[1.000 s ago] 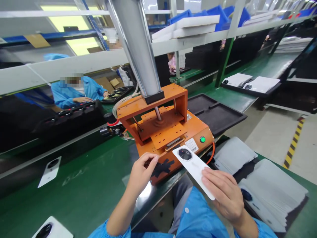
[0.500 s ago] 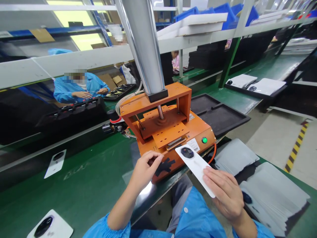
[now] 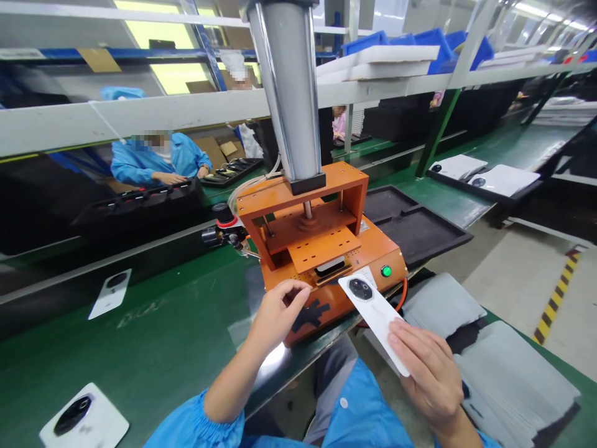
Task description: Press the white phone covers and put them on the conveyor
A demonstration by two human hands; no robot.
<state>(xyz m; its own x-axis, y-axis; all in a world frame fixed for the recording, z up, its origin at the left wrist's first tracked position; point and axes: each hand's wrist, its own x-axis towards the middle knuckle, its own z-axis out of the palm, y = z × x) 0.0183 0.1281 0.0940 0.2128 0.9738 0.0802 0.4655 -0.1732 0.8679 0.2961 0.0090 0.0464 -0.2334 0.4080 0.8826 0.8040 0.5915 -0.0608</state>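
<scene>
Nearest, before and left of the orange metal press with its silver cylinder [image 3: 326,246]: a glossy white panel with a dark camera ring [image 3: 107,429], flat on the green tabletop [image 3: 177,354].

Right hand [image 3: 429,370], in front of the press to its right: fingers clamped on the lower end of a white rectangular panel with a black round camera ring [image 3: 380,330] — a grip that probably spares the ring, which points toward the press. Left hand [image 3: 273,317], at the press's front edge: fingers curled, thumb near forefinger; cannot tell whether the tips meet.

Right of the press, overlapping pale grey sheets [image 3: 522,373], likely put there for easy reach. Behind it, a shallow black tray [image 3: 420,233]; farther, beyond its left, a co-worker in blue [image 3: 140,165].
</scene>
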